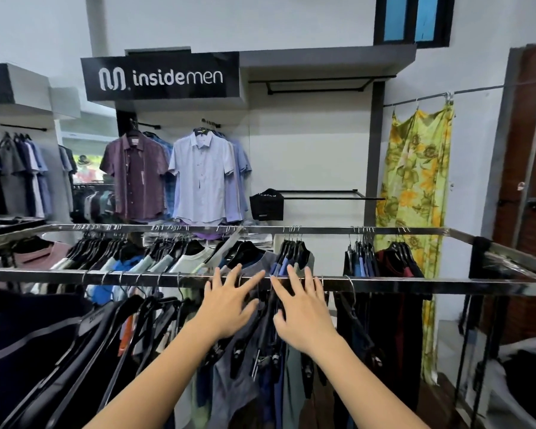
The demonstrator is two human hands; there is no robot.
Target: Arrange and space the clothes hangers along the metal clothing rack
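Observation:
A chrome clothing rack forms a rectangle, with its near rail (75,275) running across in front of me and its far rail (322,230) behind. Black hangers (155,308) with dark shirts hang from the near rail, bunched at the middle and spread toward the left. My left hand (229,308) and my right hand (304,317) reach side by side to the bunch at the rail's middle, fingers spread over the hanger tops (265,308). Neither hand closes around anything that I can see. A lone wire hook (350,284) hangs to the right of my right hand.
Several groups of hangers with shirts (291,252) hang on the far rail. Behind stands a wall display with a purple shirt (136,174) and a light blue shirt (201,178). A yellow floral cloth (415,187) hangs at the right. Dark garments (28,342) fill the lower left.

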